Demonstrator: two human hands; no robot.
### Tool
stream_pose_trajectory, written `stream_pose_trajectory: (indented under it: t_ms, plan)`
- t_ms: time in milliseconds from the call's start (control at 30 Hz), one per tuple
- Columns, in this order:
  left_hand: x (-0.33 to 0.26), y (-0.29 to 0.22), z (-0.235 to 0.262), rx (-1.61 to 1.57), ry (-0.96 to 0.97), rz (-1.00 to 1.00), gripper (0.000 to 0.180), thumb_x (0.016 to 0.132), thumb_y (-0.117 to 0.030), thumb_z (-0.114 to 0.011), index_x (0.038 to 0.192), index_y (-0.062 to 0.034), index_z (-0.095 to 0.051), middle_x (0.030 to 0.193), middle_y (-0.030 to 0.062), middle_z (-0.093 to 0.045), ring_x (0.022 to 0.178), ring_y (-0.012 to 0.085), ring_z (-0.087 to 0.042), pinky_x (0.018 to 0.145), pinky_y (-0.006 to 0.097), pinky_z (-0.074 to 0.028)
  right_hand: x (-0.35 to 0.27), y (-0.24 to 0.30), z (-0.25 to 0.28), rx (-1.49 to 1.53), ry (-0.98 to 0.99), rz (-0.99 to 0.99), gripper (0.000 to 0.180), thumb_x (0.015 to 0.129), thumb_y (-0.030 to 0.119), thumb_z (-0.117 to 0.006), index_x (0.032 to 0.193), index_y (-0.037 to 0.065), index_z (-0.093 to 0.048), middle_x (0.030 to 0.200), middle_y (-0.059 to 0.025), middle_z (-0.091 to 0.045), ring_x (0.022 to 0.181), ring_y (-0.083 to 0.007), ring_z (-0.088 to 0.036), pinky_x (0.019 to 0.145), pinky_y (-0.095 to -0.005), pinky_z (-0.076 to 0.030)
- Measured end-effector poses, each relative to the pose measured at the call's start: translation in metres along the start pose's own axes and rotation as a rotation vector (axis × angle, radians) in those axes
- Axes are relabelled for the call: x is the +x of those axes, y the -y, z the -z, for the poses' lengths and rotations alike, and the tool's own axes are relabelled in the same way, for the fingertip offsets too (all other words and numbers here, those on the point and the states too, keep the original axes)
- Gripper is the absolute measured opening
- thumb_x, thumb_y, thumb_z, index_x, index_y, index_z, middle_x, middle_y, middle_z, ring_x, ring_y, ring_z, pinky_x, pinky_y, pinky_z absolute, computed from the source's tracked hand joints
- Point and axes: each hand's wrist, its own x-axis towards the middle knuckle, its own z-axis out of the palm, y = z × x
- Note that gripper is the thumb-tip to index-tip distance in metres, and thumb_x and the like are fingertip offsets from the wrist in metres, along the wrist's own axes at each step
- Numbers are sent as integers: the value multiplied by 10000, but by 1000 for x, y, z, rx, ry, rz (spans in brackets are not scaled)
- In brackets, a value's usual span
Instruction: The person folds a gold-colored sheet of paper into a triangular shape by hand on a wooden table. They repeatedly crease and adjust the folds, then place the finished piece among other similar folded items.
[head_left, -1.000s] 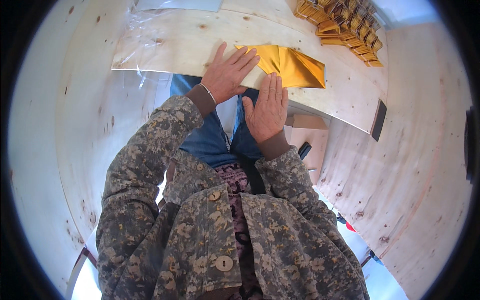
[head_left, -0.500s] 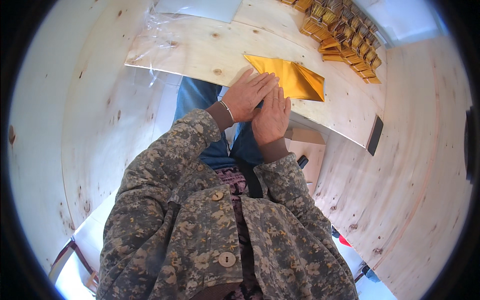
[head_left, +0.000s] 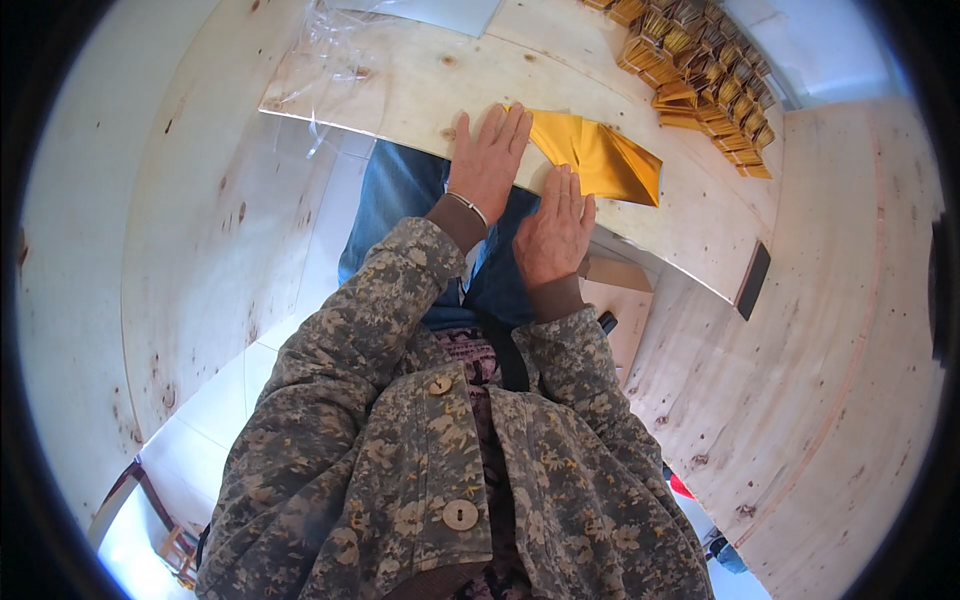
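Both hands flat on gold foil, upper centre of frame

Foil (head_left: 592, 150): gold, shiny, creased, lying on the counter (head_left: 410, 102) just right of upper centre in the frame. Creases run up from its lower middle; right end comes to a darker, folded corner.

Left hand (head_left: 488, 158): palm down, fingers straight, little finger set apart from the rest, fingertips over foil's left end. Pinching nothing I can see; thumb hidden. Bracelet (head_left: 467, 207) on that wrist.

Right hand (head_left: 556, 228): palm down, fingers straight and close together, tips over foil's lower edge. No pinch visible. Hands apart, left one higher in frame. Can't tell how hard either presses.

Counter is pale knotted plywood. Upper right: bundles (head_left: 700, 85) of gold folded pieces, packed in rows, well apart from foil. Upper left: crumpled clear plastic (head_left: 335, 50), with a pale sheet (head_left: 430, 12) at the top edge. Dark strip (head_left: 753, 281) on counter's right end.

Under the counter, right of centre: brown carton (head_left: 625, 290) with a small black item (head_left: 607, 322) by it, kind unclear. Jeans (head_left: 385, 205) show below counter's near edge. Floral jacket (head_left: 340, 450) fills lower centre. Plywood panels (head_left: 800, 340) stand on both sides of frame.
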Motion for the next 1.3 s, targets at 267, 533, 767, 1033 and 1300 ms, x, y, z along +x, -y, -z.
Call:
stream_pose_trajectory:
  t_ms: [267, 533, 767, 1033, 1300]
  plan:
    - [0, 10, 1, -65, 19, 36, 673, 889, -135, -588, 1530, -111, -383, 1593, 47, -371, 1450, 284, -338, 1125, 580, -285, 0, 1, 0, 12, -13, -4, 704, 825, 103, -579, 1489, -32, -389, 1546, -201, -422, 1468, -329, -351, 1215, -524, -173]
    - [1, 15, 4, -61, 4, 35, 750, 814, -128, -669, 1514, -107, -401, 1578, 73, -395, 1447, 270, -363, 1135, 549, -285, -1, -2, -4, 7, -9, 0, 717, 825, 117, -593, 1493, -35, -383, 1546, -202, -420, 1469, -338, -345, 1214, -540, -161]
    - [-7, 5, 16, -344, 12, -244, 759, 806, -230, -727, 1495, -110, -433, 1578, 91, -395, 1466, 288, -342, 1156, 578, -252, -2, -2, -8, 61, -24, -11, 718, 838, 138, -611, 1494, -34, -377, 1562, -205, -390, 1476, -341, -332, 1215, -544, -154]
    - [-13, -7, 10, -220, 103, -265, 695, 847, -265, -690, 1490, -137, -457, 1583, 76, -392, 1476, 266, -330, 1157, 606, -234, -5, -4, -17, 169, -120, -2, 740, 837, 103, -617, 1510, -27, -339, 1567, -219, -375, 1483, -352, -318, 1210, -559, -165]
    - [-12, -7, 17, -263, 120, -256, 819, 758, -191, -772, 1501, -137, -432, 1577, 72, -391, 1466, 275, -336, 1155, 622, -225, 5, -54, 31, 417, -567, -121, 248, 899, 65, -603, 1122, 6, -693, 1078, -176, -712, 1030, -330, -675, 932, -411, -509]
